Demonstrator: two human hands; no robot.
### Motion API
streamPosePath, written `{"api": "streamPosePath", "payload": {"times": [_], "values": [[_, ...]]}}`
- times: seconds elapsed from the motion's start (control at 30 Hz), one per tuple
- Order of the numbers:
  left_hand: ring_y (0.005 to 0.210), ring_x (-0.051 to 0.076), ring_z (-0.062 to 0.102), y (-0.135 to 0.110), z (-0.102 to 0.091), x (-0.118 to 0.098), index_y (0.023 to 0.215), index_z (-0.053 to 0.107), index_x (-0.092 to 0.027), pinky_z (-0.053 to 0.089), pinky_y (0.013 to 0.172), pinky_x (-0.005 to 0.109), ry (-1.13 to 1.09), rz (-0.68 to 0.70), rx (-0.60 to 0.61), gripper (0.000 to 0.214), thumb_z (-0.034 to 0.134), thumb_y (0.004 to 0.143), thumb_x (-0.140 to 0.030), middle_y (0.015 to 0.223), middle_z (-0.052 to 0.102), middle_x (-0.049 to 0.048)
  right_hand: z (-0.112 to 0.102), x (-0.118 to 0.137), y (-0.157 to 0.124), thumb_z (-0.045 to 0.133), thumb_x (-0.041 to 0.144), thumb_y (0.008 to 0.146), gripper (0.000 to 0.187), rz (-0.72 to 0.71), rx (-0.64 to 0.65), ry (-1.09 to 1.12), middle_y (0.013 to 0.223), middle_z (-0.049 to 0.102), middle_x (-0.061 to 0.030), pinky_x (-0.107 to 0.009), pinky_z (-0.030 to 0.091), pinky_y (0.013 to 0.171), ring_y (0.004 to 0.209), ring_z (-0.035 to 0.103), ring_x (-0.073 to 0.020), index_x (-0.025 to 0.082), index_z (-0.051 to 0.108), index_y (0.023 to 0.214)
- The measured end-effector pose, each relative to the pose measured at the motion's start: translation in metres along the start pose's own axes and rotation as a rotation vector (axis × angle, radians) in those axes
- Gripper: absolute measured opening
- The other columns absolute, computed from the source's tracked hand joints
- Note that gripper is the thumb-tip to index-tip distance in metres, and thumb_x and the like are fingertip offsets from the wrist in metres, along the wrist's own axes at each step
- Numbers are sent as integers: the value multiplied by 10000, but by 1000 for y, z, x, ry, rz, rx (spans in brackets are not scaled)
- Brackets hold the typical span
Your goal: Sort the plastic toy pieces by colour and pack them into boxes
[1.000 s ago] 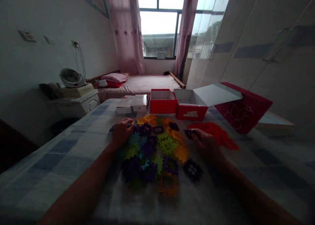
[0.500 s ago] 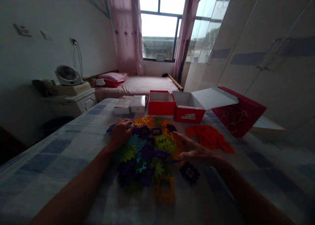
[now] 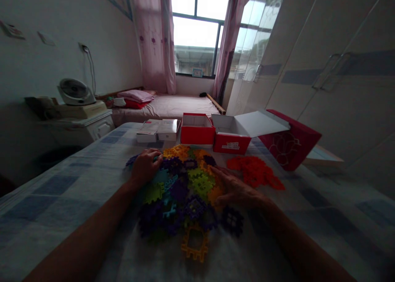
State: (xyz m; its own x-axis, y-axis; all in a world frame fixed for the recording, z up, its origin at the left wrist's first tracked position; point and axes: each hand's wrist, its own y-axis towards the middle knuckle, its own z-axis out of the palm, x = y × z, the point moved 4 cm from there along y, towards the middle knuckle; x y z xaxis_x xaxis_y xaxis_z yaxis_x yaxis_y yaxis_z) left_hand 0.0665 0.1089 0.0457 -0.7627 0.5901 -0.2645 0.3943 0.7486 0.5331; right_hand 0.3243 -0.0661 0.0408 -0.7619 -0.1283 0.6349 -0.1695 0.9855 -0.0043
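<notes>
The pile of pieces lies on the cloth, left of the red pieces. The left hand curls at its left edge, grip unclear; the right hand spreads open at its right.

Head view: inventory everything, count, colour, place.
toothed pieces: many, purple/yellow/green/blue, centre
loose pieces: many, orange-red, right
open boxes: 2, red, behind toothed pieces
patterned panel: 1, dark pink, right
flat boxes: 2, white, left of red
checked cloth: 1, white-blue, under pieces
bed: 1, pink, back
bedding: stack, pink/red, on bed
fan: 1, grey, left
cabinet: 1, white, below fan
container: 1, dark, far left
window: 1, dark-framed, back
small frame: 1, blue, window's base
curtains: 2, pink, window's sides
wardrobe: 1, white/blue-grey, right
left hand: 1, bare, left of centre
right hand: 1, bare, right of centre
</notes>
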Motion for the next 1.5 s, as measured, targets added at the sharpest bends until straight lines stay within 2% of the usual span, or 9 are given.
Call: {"api": "streamPosePath", "payload": {"times": [0.2, 0.3, 0.4, 0.63, 0.8, 1.0, 1.2, 1.37, 1.5], "values": [[986, 201, 589, 0, 0, 0, 906, 675, -188, 426, 927, 301, -5, -16, 17, 349, 387, 828, -366, 1049, 663, 68, -2, -7, 4, 698, 347, 671, 719, -50, -141, 27, 1261, 478, -101, -354, 398, 950, 1113, 487, -233, 208, 441, 1329], [993, 198, 588, 0, -2, -2, 902, 674, -202, 426, 928, 299, 3, -18, 28, 341, 383, 833, -365, 1051, 662, 61, -4, -9, 4, 672, 288, 685, 518, -38, -168, -5, 1101, 551, -85, -304, 458, 817, 953, 553, -196, 191, 578, 1184], [1003, 191, 584, 0, -4, -4, 893, 673, -216, 422, 935, 296, 12, -20, 35, 325, 383, 835, -351, 1054, 662, 50, -5, -10, 3, 641, 272, 704, 373, -26, -203, -36, 965, 593, -67, -280, 466, 730, 834, 568, -172, 184, 638, 1066], [1004, 194, 583, -1, -3, -4, 890, 680, -190, 422, 934, 294, 1, -19, 30, 337, 388, 829, -348, 1050, 659, 61, -1, -2, -2, 682, 253, 653, 463, -19, -224, 59, 1032, 608, -76, -288, 474, 741, 879, 587, -190, 170, 587, 1098], [1012, 179, 580, -1, -2, -3, 895, 675, -214, 420, 938, 292, 13, -22, 39, 326, 387, 828, -352, 1057, 657, 41, 1, 3, -4, 629, 208, 691, 382, -1, -196, 185, 899, 634, -31, -232, 471, 613, 725, 599, -140, 172, 563, 1066], [1017, 194, 576, 0, -3, -5, 899, 675, -198, 419, 941, 302, 14, -13, 38, 328, 391, 828, -347, 1061, 656, 58, -4, 4, -7, 628, 283, 730, 296, -19, -227, 240, 877, 651, -32, -223, 481, 627, 737, 601, -138, 165, 574, 997], [1008, 185, 576, -1, -3, -5, 893, 676, -228, 422, 939, 310, 7, -34, 48, 322, 384, 823, -344, 1057, 659, 34, -18, 4, -11, 635, 293, 717, 280, 14, -336, 193, 870, 659, -25, -251, 490, 668, 772, 607, -163, 181, 588, 969], [1019, 199, 573, 0, -3, -4, 881, 683, -214, 423, 941, 321, -8, -29, 34, 331, 390, 817, -353, 1055, 658, 52, -2, 1, -8, 613, 337, 745, 319, 26, -229, 275, 895, 656, -38, -239, 490, 633, 745, 615, -156, 154, 575, 1003], [1019, 190, 573, -1, -2, -4, 885, 678, -215, 417, 948, 303, 8, -22, 33, 322, 390, 824, -346, 1056, 657, 45, 5, 0, -5, 592, 331, 754, 318, 23, -250, 237, 910, 659, -45, -250, 489, 642, 754, 614, -164, 151, 576, 1015]]}}
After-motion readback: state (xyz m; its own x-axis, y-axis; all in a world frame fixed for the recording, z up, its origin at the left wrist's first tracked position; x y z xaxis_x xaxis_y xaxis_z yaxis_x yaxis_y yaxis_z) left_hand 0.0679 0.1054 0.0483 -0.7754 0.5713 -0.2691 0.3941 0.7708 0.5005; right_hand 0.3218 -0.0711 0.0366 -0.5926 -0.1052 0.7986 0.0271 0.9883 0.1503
